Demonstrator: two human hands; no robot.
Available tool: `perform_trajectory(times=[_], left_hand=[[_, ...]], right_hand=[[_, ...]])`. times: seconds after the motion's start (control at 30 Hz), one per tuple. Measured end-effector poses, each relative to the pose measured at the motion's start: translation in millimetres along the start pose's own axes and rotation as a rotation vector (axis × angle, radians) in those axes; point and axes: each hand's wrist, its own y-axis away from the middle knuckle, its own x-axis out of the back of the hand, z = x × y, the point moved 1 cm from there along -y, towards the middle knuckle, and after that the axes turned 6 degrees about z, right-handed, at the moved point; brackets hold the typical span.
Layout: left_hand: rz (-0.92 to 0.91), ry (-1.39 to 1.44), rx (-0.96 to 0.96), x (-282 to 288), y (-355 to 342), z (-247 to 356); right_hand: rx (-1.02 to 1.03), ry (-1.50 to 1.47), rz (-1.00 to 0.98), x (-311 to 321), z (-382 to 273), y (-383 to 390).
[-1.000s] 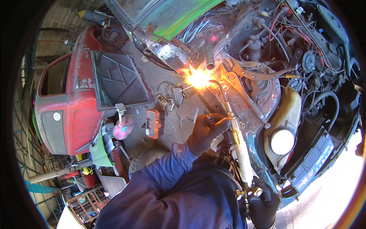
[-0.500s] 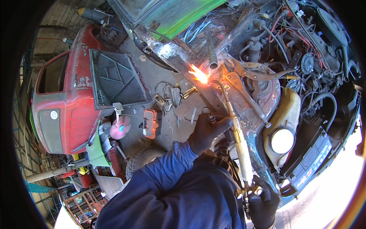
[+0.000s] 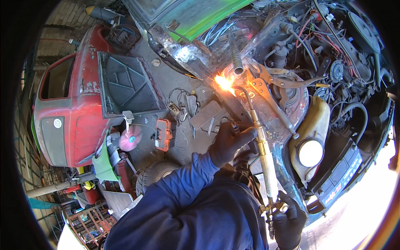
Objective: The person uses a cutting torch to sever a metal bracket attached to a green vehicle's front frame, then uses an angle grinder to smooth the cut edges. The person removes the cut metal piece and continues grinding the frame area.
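My right hand (image 3: 290, 221), in a dark glove, grips the valve end of a brass-and-steel cutting torch (image 3: 263, 150). The torch's bent tip points up-left into a bright flame and sparks (image 3: 226, 83) on the rusty metal rail (image 3: 228, 104) of the car body. My left hand (image 3: 229, 143), also gloved, is closed beside the torch's upper part; what is in its fingers is too small to make out. Large locking pliers (image 3: 271, 106) clamp the metal just right of the flame. A ribbed tube (image 3: 235, 54) hangs above it.
An engine bay (image 3: 333, 62) with hoses, a pale reservoir (image 3: 312, 125) and a battery (image 3: 337, 175) fill the right. At left are a red car body (image 3: 75, 125), a dark panel (image 3: 125, 83), an orange case (image 3: 162, 134) and a tyre (image 3: 154, 177). A green panel (image 3: 200, 21) spans the top.
The glare at the torch tip shrank from a large burst, then grew a little again. The tip and my left hand shifted slightly rightward in view; my hands keep their holds.
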Motion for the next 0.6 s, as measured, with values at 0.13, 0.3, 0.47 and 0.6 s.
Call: perform_trajectory(times=[0.13, 0.3, 0.47, 0.6], left_hand=[[0.01, -0.042, -0.023, 1, -1, -3], [0.023, -0.017, -0.042, 1, -1, -6], [0.049, -0.043, -0.032, -1, 5, -5], [0.055, -0.039, 0.018, -1, 9, -10]], right_hand=[[0.014, 0.024, 0.014, -1, 6, 6], [-0.202, -0.123, 0.007, -4, 22, 16], [-0.053, 0.012, 0.024, -3, 13, 19], [0.038, 0.063, 0.046, -7, -1, 14]])
